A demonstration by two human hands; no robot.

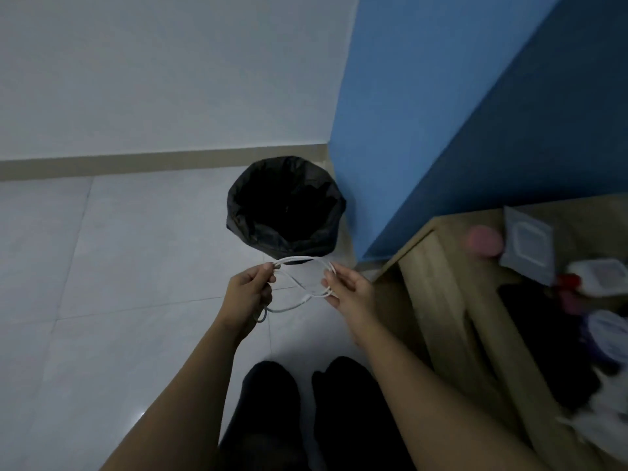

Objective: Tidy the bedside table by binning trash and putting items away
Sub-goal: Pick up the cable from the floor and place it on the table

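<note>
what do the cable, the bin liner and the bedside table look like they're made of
Cable: white, smooth, bends in soft loops, likely plastic-coated. Bin liner: thin black plastic film, crinkled with a dull sheen. Bedside table: pale wood-grain, matte; solid wood or laminate, can't tell.

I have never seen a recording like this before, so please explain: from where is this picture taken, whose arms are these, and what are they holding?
There is one picture, from a wide-angle camera worn on a person's head, looking down. No machine is here; the arms are that person's own. The left hand and right hand together hold a looped white cable above a tiled floor. Just beyond stands a bin lined with a black bag. At the right is a wooden bedside table with cluttered, blurry items, among them a grey packet and something pink. The dark shapes at the bottom seem to be the person's feet.
</note>
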